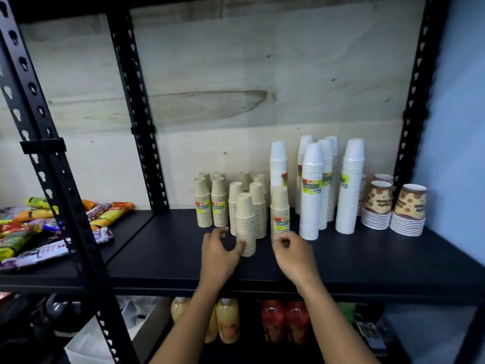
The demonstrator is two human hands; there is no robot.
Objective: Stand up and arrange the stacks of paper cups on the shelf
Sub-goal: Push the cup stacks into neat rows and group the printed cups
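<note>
Several upright stacks of tan paper cups [203,203] stand on the black shelf [168,253], left of taller white cup stacks [311,190] and two patterned stacks [409,208] at the far right. One tan stack [245,222] stands furthest forward. My left hand [219,254] is just left of its base, fingers apart, the thumb touching or nearly touching the bottom cups. My right hand [292,250] hovers right of it, below another tan stack [280,211], fingers loosely curled and holding nothing.
Black slotted uprights [60,185] frame the shelf bay. Snack packets [31,232] lie on the neighbouring shelf at the left. Juice bottles [228,319] and red bottles [284,321] stand on the shelf below. A blue wall is at the right.
</note>
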